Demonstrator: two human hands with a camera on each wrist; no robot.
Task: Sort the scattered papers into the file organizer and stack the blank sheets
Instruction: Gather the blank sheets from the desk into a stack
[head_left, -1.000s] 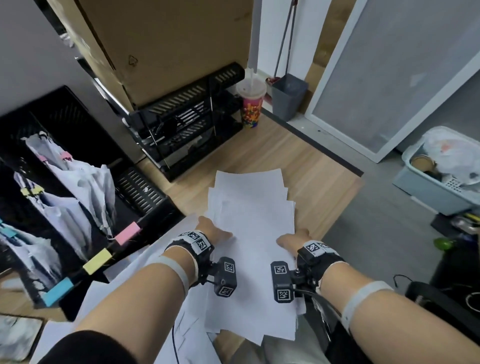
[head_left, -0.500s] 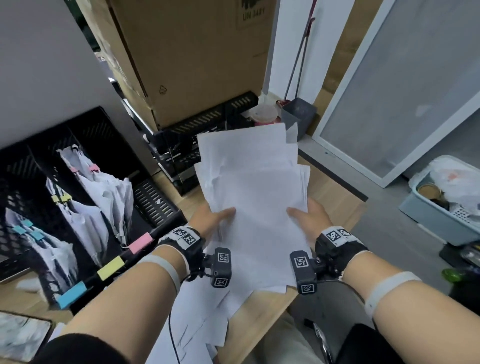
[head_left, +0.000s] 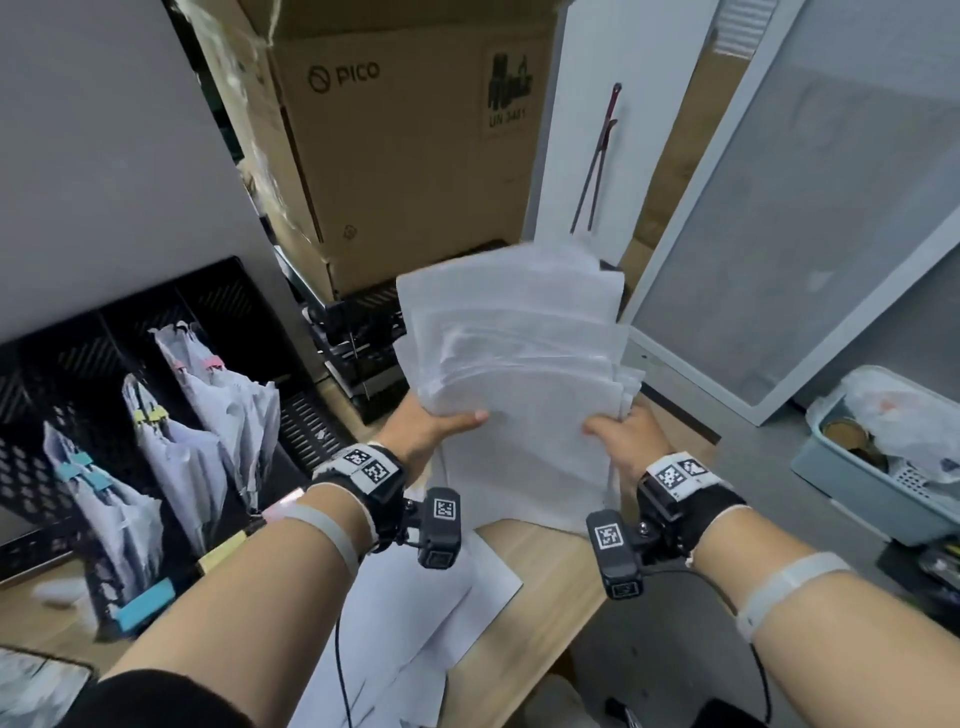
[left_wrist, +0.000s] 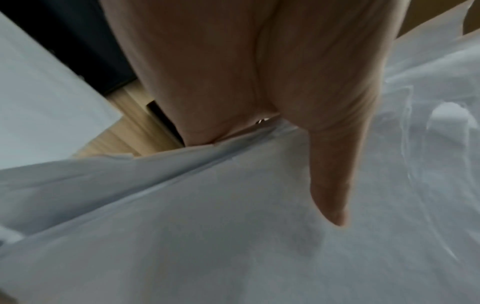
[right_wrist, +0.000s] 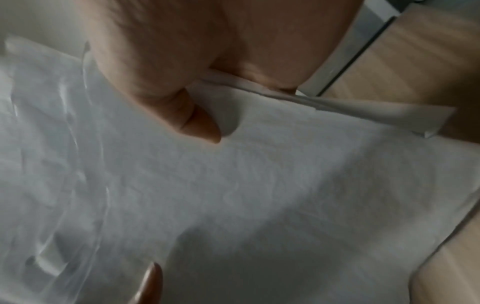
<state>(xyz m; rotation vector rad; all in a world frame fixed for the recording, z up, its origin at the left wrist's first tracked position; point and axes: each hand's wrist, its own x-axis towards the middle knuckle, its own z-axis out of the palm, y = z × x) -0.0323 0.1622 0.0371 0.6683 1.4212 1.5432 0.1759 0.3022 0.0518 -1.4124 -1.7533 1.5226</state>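
A loose sheaf of blank white sheets (head_left: 519, 374) stands nearly upright above the wooden desk (head_left: 540, 582), its edges uneven. My left hand (head_left: 431, 428) grips its left side, thumb across the front sheet (left_wrist: 259, 236). My right hand (head_left: 621, 439) grips the right side, thumb pressed on the paper (right_wrist: 259, 185). The fingers behind the sheets are hidden. The black file organizer (head_left: 78, 374) at the left holds clipped bundles of papers behind pink, yellow and blue tabs. More white sheets (head_left: 415, 613) lie flat on the desk under my left wrist.
A large cardboard box (head_left: 405, 156) sits on black mesh trays (head_left: 363, 343) behind the sheaf. A grey partition panel (head_left: 805, 234) stands at the right. A pale blue bin (head_left: 878, 467) with bagged rubbish is on the floor beyond the desk's right edge.
Both hands have lifted the sheets off the desk and tilted them from flat to nearly upright. The sheaf now stands higher and covers the cup seen behind it earlier.
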